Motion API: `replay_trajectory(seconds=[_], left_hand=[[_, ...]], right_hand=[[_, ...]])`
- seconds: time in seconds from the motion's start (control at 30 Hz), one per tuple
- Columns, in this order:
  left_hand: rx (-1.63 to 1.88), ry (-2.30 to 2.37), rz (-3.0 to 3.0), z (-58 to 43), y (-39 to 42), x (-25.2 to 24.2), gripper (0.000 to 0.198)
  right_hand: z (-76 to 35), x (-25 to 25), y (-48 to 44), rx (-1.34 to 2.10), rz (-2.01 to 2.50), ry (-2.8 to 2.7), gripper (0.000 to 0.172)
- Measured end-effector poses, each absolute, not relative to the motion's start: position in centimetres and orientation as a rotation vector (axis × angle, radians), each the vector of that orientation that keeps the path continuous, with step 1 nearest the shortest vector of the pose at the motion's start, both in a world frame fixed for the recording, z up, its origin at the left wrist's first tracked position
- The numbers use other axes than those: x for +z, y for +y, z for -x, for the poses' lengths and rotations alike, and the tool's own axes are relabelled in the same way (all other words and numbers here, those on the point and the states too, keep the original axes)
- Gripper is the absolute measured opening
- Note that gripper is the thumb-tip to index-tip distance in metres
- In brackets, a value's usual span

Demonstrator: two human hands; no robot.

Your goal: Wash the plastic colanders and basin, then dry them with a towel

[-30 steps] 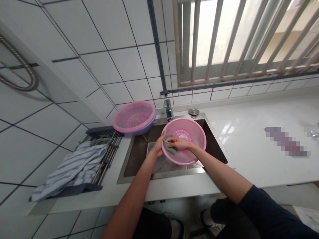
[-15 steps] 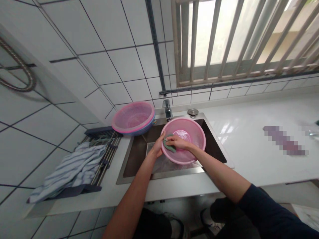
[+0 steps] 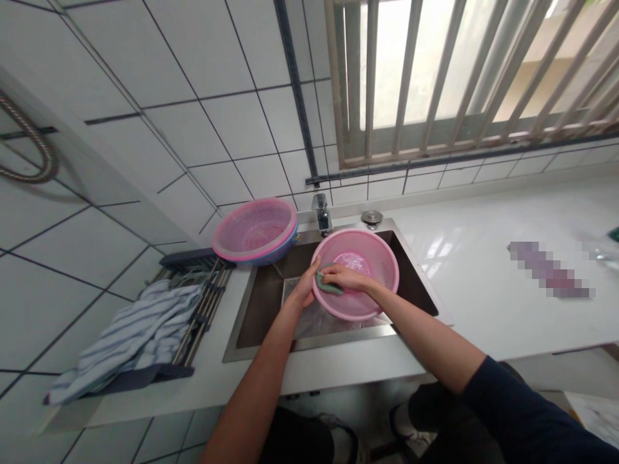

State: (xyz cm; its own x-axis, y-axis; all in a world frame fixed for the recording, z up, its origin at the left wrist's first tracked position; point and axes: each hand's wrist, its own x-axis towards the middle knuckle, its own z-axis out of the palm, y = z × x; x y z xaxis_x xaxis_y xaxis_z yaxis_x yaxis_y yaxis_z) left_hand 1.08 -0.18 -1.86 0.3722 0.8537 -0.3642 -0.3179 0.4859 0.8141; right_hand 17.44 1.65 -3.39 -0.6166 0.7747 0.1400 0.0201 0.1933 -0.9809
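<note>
A pink plastic basket with a perforated wall is held over the metal sink, tilted slightly toward me. My left hand grips its left rim, thumb on top and the other fingers underneath, partly hidden. Inside the basket, my right hand is closed on a green scouring pad, pressed against the inner left wall. The basket's bottom looks wet and shiny.
Behind the sink stands a faucet, with a drain strainer to its right. Stacked pink and blue basins rest at the sink's back left corner. A striped towel lies over a rolled metal rack on the left.
My right hand and the scouring pad have shifted slightly along the basket's inner left wall; the pad looks flatter. My left hand keeps its grip on the rim. The view has turned a little.
</note>
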Motion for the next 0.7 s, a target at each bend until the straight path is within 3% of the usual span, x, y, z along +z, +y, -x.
replay_trajectory(seconds=[0.1,0.3,0.53,0.7], left_hand=[[0.822,0.875,-0.722,-0.9,-0.3,-1.8,0.051],[0.938,0.811,-0.741,-2.5,-0.4,-1.5,0.047],[0.849,0.876,-0.735,-1.1,-0.3,-1.9,0.053],[0.922,0.847,-0.744,-2.3,-0.5,-1.6,0.047]], right_hand=[[-17.3,-3.4,1.5,1.466,0.733,-1.817,0.027],[-18.7,-2.3,2.6,1.193,0.900,-1.298,0.028],[-17.1,-4.0,1.6,1.492,0.780,-1.884,0.028],[-18.2,-3.3,2.8,1.251,0.910,-1.413,0.028]])
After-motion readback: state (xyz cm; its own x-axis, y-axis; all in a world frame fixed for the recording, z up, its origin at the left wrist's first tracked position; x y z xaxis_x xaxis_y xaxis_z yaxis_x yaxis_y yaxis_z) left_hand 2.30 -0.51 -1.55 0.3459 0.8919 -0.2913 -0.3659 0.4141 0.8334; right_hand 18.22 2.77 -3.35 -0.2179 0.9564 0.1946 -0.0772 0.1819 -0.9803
